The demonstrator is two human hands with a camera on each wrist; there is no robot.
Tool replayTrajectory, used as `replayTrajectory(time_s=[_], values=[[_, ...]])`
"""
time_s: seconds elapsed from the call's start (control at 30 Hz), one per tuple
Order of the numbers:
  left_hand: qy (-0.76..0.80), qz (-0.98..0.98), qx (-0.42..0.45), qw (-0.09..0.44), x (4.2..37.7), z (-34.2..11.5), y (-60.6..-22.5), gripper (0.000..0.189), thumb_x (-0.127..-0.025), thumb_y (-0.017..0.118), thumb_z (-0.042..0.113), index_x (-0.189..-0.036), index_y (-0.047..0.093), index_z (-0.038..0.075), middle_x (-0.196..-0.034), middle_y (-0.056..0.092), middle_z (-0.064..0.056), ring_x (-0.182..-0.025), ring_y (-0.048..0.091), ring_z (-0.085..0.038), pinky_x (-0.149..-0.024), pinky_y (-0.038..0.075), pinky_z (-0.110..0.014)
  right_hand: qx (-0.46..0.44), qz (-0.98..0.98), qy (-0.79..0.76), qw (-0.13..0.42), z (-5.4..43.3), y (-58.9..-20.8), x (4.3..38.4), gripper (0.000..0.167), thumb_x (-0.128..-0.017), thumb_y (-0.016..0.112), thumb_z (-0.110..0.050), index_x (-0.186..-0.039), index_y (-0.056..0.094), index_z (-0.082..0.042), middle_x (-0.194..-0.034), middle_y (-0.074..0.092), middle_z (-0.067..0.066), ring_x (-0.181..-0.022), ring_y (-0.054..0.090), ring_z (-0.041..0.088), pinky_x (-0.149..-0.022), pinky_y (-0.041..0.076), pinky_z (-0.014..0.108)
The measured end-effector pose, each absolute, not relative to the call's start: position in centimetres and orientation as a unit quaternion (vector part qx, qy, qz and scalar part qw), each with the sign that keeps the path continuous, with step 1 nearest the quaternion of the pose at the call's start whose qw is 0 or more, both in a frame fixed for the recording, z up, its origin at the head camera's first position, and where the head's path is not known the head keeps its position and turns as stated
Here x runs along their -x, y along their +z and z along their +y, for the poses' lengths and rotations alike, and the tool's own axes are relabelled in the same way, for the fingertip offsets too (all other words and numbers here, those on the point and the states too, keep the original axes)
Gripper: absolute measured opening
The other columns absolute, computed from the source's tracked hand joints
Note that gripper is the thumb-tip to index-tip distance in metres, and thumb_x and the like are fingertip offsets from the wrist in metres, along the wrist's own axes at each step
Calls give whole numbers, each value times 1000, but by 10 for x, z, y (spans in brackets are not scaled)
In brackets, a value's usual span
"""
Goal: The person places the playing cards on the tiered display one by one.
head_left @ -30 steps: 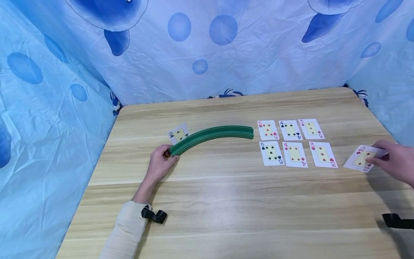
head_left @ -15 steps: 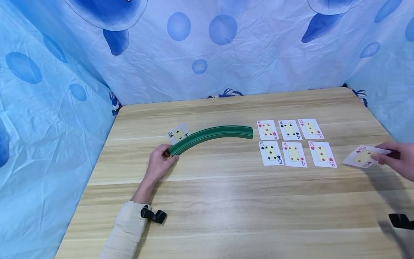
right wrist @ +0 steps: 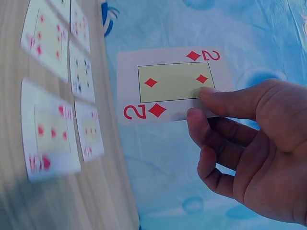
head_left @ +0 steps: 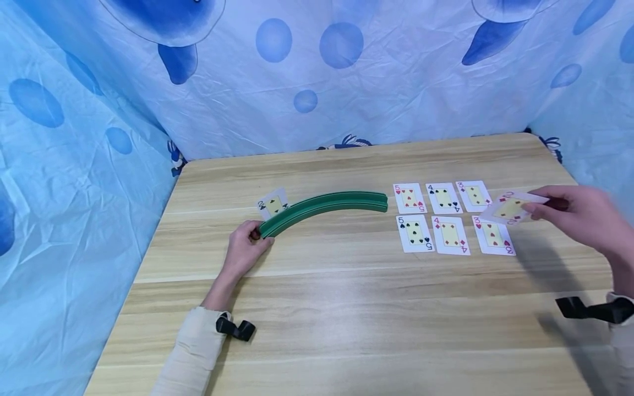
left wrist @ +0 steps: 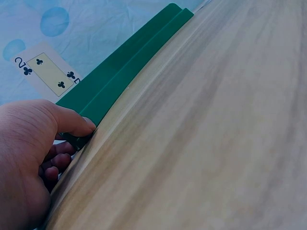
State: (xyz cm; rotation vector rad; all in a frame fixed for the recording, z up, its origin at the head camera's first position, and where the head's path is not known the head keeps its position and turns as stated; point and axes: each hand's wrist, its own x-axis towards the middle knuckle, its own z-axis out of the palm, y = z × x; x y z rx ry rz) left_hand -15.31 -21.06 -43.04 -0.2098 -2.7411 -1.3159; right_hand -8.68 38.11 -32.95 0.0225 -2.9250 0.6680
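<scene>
My left hand (head_left: pixel 246 248) grips the left end of a green curved card holder (head_left: pixel 324 204) that rests on the table, thumb in front. A two of clubs (head_left: pixel 273 204) stands tilted in the holder's left part, its lower edge hidden. Between thumb and fingers my right hand (head_left: pixel 579 214) pinches a two of diamonds (right wrist: pixel 175 84) by one edge. In the head view that card hangs above the table at the right, overlapping a three of diamonds (head_left: pixel 473 193) and a three of hearts (head_left: pixel 492 236) lying face up.
Left of the threes, in two rows, lie a five of hearts (head_left: pixel 409 199), a four of spades (head_left: pixel 443 199), a five of spades (head_left: pixel 415 235) and a four of diamonds (head_left: pixel 451 235). Blue patterned cloth (head_left: pixel 307 71) hangs behind the wooden table (head_left: pixel 337 324).
My right hand has carried the two of diamonds up off the right side of the table and leftward over the threes. My left hand and the card holder have stayed in place.
</scene>
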Motion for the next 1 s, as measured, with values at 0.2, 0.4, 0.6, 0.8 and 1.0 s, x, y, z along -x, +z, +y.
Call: replayTrajectory(time_s=[0.2,0.4,0.6,0.8,1.0], values=[[-432,-898,69,45,153,-210,-430,30,-82,76,3,-111,69,-4,-95,61,-17,-85,51,-24,-71,40,-21,-25,-967,248,57,360,-322,99,30,-96,66,-19,-112,69,7,-80,73,14,-62,51,-12,-54,40,17],[-432,-898,69,45,153,-210,-429,30,-83,76,4,-111,68,-4,-96,61,-16,-86,51,-24,-72,40,-22,-42,-955,282,78,340,-313,108,28,-93,70,-17,-112,71,4,-75,69,-11,-63,52,-10,-56,40,13],[-429,-900,70,45,152,-211,-428,31,-83,76,3,-112,68,-4,-96,62,-17,-86,52,-25,-72,40,-22,-76,-937,323,107,316,-308,118,22,-90,72,-11,-109,73,2,-78,67,-20,-67,55,-10,-59,42,10],[-428,-900,71,44,153,-211,-429,32,-83,76,4,-113,68,-5,-97,61,-17,-87,52,-24,-72,40,-21,-92,-932,334,108,290,-303,129,23,-90,73,-9,-110,73,2,-99,72,24,-70,53,-13,-62,43,7],[-430,-899,71,46,153,-210,-429,31,-83,76,4,-112,68,-4,-97,61,-17,-86,51,-24,-72,40,-22,-106,-930,341,92,262,-298,138,26,-92,72,-13,-114,72,1,-106,72,23,-75,52,-12,-68,42,5]])
